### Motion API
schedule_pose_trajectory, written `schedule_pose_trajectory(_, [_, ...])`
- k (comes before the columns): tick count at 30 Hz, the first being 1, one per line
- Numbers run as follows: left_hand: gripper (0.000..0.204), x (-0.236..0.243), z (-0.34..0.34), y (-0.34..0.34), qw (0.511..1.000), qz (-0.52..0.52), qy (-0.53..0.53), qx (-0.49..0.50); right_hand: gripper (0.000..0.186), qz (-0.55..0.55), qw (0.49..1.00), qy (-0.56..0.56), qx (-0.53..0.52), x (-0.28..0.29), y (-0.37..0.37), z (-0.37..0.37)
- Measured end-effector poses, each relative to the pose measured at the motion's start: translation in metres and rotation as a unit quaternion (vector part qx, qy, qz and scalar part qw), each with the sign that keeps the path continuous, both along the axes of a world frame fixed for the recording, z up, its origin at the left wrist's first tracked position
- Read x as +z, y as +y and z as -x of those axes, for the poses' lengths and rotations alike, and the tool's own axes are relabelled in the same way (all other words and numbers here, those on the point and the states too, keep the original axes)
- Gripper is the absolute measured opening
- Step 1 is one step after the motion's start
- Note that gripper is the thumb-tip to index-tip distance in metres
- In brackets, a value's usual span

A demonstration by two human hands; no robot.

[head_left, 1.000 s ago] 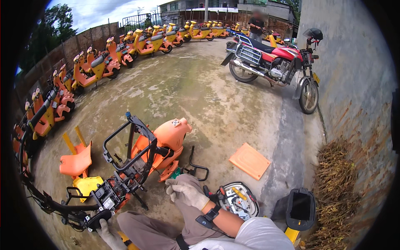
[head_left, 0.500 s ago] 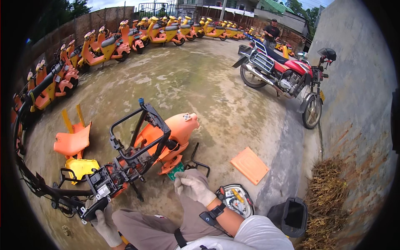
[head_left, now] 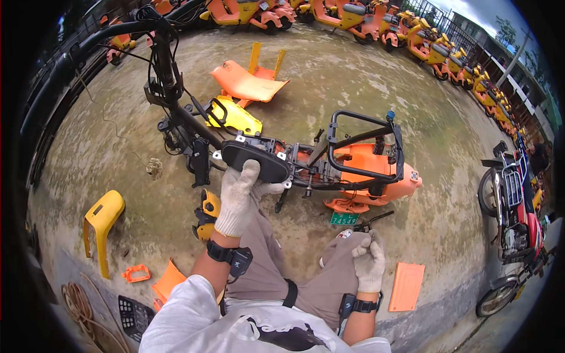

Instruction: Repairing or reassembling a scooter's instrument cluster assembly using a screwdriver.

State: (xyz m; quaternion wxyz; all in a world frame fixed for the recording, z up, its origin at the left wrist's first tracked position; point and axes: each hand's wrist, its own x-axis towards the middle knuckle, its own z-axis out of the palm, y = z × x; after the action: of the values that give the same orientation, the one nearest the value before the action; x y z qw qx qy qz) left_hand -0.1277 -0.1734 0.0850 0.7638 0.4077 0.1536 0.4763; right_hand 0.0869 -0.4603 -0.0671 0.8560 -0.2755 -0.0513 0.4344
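The stripped scooter frame (head_left: 362, 175), black tubing with orange body panels attached, lies across in front of my legs. My left hand (head_left: 238, 200), in a white knit glove, grips the near edge of a long black oval panel (head_left: 254, 162) with metal tabs around it, against the middle of the frame. Above my right thigh, my right hand (head_left: 369, 267), gloved too, has its fingers curled together; whatever they hold, if anything, is too small to make out. Just beyond it is a green plate (head_left: 344, 219) under the orange rear body (head_left: 385, 191).
Orange and yellow panels (head_left: 250, 82) lie beyond the frame. At left are a yellow fender-like part (head_left: 106, 217), a small orange bracket (head_left: 136, 273), a black grille (head_left: 134, 316) and coiled hose (head_left: 76, 303). An orange flat panel (head_left: 406, 286) lies right; a red motorcycle (head_left: 515, 217) stands farther right.
My view has swung left, bringing the handlebar end and left-side parts into sight. My left hand stays at the black panel. My right hand remains curled, now above my right thigh.
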Motion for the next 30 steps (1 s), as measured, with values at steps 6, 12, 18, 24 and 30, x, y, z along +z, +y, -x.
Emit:
schedule_pose_trajectory(6, [0.037, -0.001, 0.004, 0.0, 0.998, 0.028, -0.048, -0.007, 0.034, 0.01, 1.0, -0.022, -0.018, 0.005, -0.001, 0.001])
schedule_pose_trajectory(12, [0.046, -0.007, 0.007, 0.006, 0.999, 0.027, -0.02, -0.006, 0.034, 0.024, 0.999, -0.007, -0.038, 0.006, 0.0, 0.004])
schedule_pose_trajectory(18, [0.048, -0.043, 0.017, 0.018, 0.998, 0.016, 0.069, 0.0, 0.036, -0.039, 0.999, -0.031, 0.001, 0.011, 0.006, 0.003])
schedule_pose_trajectory(24, [0.042, -0.087, 0.046, 0.031, 0.982, -0.034, 0.176, 0.057, 0.037, 0.0, 1.0, 0.011, -0.008, 0.011, -0.042, 0.007])
schedule_pose_trajectory(30, [0.044, -0.121, 0.079, 0.092, 0.913, -0.16, 0.36, 0.105, 0.041, 0.257, 0.92, 0.026, -0.296, -0.029, -0.197, 0.025])
